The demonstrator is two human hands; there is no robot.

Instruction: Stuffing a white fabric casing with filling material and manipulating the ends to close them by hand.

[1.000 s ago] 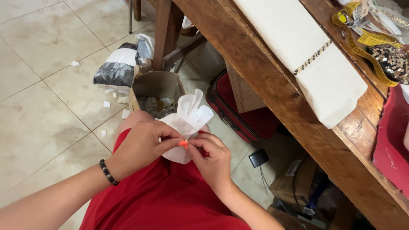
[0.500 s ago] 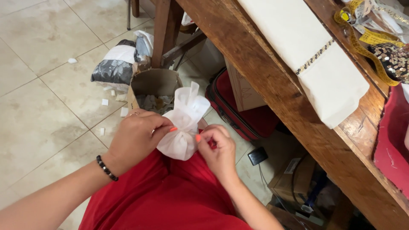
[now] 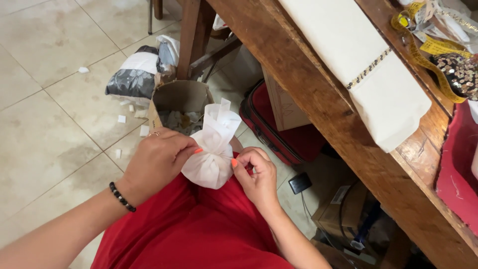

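Head view: pouch [image 3: 213, 158] between grips (pinched).

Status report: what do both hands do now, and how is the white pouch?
Left hand pinches pouch neck. Right hand grips its side. White fabric pouch gathered, upright over red lap. Nothing blocking.

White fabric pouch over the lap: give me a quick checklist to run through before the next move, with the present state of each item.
1. Neck gathered: the white fabric pouch is pinched in below its flared top. Ok.
2. Left hand grips the pouch at the neck from the left. Ok.
3. Right hand touches the pouch's right side with its fingers. Ok.
4. Tie or thread round the neck: too fine to make out. Cannot tell.
5. Pouch held above the red garment, apart from the cardboard box of scraps on the floor. Ok.
6. Contents of the pouch: hidden by the fabric. Cannot tell.
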